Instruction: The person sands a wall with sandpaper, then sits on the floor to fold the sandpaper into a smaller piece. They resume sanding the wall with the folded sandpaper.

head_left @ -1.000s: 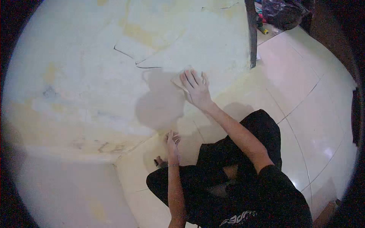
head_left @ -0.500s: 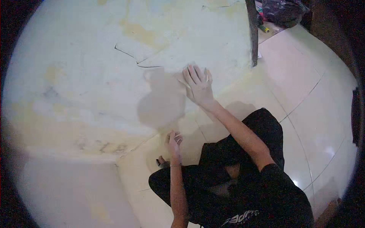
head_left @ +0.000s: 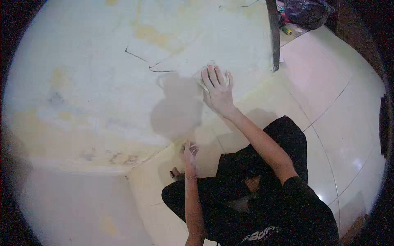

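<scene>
My right hand (head_left: 218, 91) presses flat on the pale wall (head_left: 94, 86), fingers stretched upward. Beneath its palm and fingers lies a thin whitish sheet, apparently sandpaper (head_left: 198, 78), with an edge poking out on the left; most of it is covered. Low by the foot of the wall, my left hand (head_left: 190, 151) hovers near my bent leg with its fingers curled in. Whatever those fingers may hold is hidden. Pale dust shows on both hands.
Yellowish patches and a jagged crack (head_left: 150, 67) mark the wall. A dark upright edge (head_left: 273, 37) ends it at the right. Pale floor tiles (head_left: 324, 82) spread beyond. A black plastic bag (head_left: 308, 13) and a yellow-tipped object (head_left: 286, 30) lie at the upper right.
My right hand has slid slightly up and to the right along the wall, with more of the sheet's edge showing. My left hand has stayed nearly in place.
</scene>
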Action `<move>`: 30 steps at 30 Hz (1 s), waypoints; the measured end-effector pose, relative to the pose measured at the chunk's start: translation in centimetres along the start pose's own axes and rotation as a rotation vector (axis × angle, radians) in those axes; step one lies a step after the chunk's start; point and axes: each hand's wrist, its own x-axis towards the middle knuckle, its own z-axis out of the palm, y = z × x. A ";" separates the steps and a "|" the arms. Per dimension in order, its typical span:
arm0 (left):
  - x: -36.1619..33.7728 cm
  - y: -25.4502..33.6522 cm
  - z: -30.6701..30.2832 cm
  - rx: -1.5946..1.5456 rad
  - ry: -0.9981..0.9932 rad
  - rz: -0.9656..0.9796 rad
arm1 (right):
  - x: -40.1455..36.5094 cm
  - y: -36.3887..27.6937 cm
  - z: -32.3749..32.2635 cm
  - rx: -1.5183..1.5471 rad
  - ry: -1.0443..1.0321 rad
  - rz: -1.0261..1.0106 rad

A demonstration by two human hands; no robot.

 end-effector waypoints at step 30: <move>-0.7 0.4 0.0 0.010 -0.035 -0.012 | 3.8 -0.5 -2.1 0.030 0.026 0.087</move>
